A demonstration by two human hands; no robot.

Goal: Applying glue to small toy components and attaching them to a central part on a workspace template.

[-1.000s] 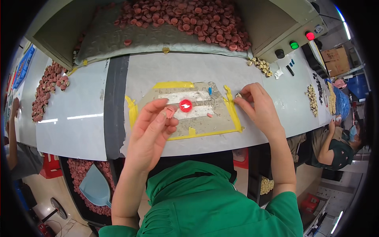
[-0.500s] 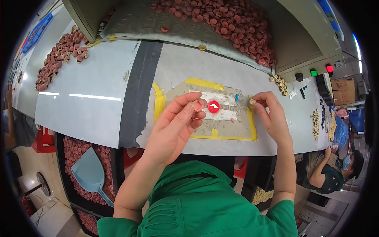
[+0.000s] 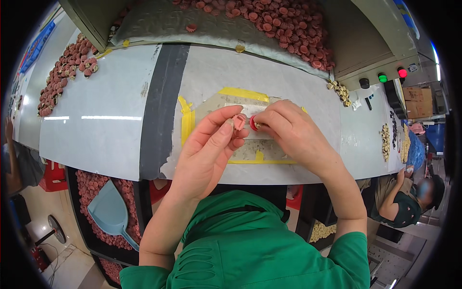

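My left hand [image 3: 208, 149] pinches a small pink ridged cap [image 3: 238, 121] between thumb and forefinger. My right hand [image 3: 292, 131] holds a small red round part [image 3: 252, 123] right beside it, the two pieces nearly touching. Both hands hover over a clear plate framed with yellow tape [image 3: 243, 93] on the white worktable [image 3: 110, 120]. The plate's middle is hidden by my hands.
A slanted grey chute [image 3: 202, 24] at the back holds several pink caps [image 3: 284, 24]. More caps lie at the far left [image 3: 62, 72]. Small beige parts [image 3: 339, 90] sit at right, near green and red buttons [image 3: 390, 75]. A blue scoop [image 3: 109, 212] rests in a bin below. Another person sits at right [image 3: 404, 202].
My hands have come together over the plate. The right hand now holds the red part that lay on the plate; the left brought its pink cap up against it.
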